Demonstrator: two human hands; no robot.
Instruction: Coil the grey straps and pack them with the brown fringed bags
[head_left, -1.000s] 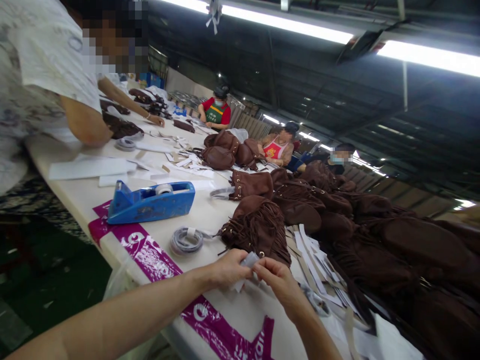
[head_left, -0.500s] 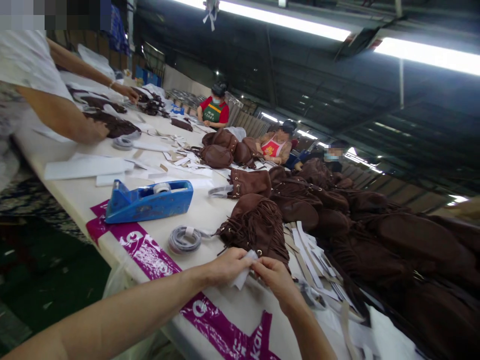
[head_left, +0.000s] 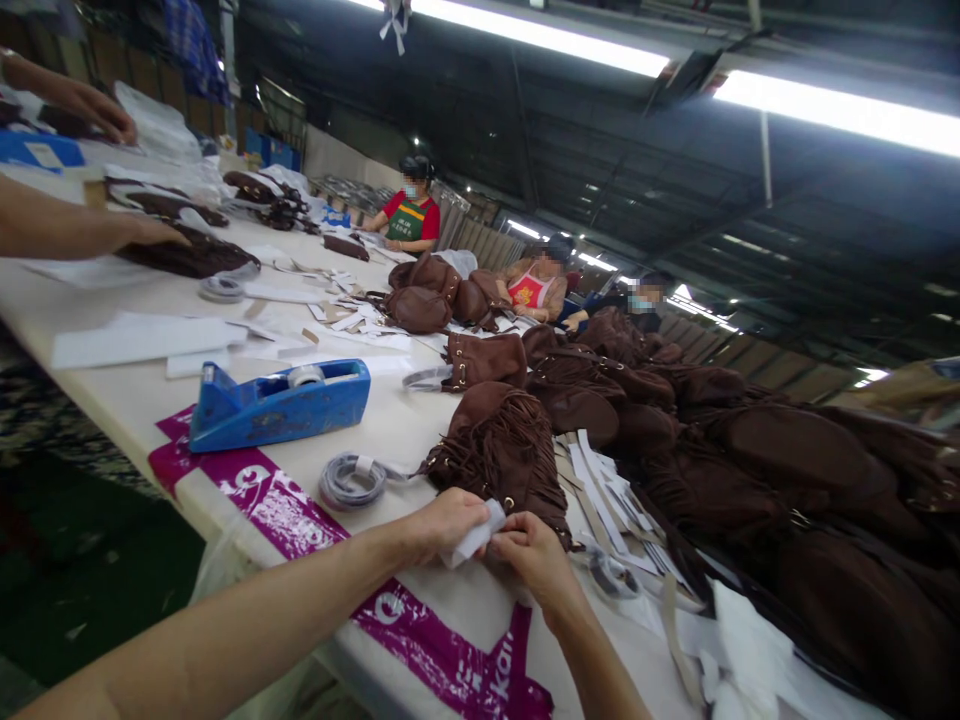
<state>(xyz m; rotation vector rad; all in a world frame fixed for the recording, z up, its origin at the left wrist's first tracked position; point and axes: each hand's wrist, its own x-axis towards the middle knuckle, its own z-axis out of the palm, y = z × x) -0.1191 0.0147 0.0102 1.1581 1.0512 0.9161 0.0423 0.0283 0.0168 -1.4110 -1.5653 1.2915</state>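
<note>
A small folded piece of white paper or thin foam [head_left: 480, 535] is pinched in the fingers of my left hand [head_left: 444, 528]. Beside its right edge, my right hand [head_left: 531, 555] has thumb and fingertips pressed together; what they grip is too small to make out. Directly beyond both hands lies a brown fringed bag [head_left: 499, 445] with metal eyelets, its near edge partly behind my fingers. A coiled grey strap in clear wrap [head_left: 352, 482] rests on the table left of the bag.
A blue tape dispenser [head_left: 281, 405] stands on the left by purple printed tape [head_left: 281, 505] on the table edge. Brown bags [head_left: 750, 470] are heaped along the right. Paper strips [head_left: 600, 490] lie beside them. A co-worker's arm [head_left: 75, 220] reaches in from the left; other people sit farther back.
The view has shifted slightly, so things appear farther left. The white piece is now folded more compactly between my hands. The co-worker's upper hand at left has moved away from the dark bundle.
</note>
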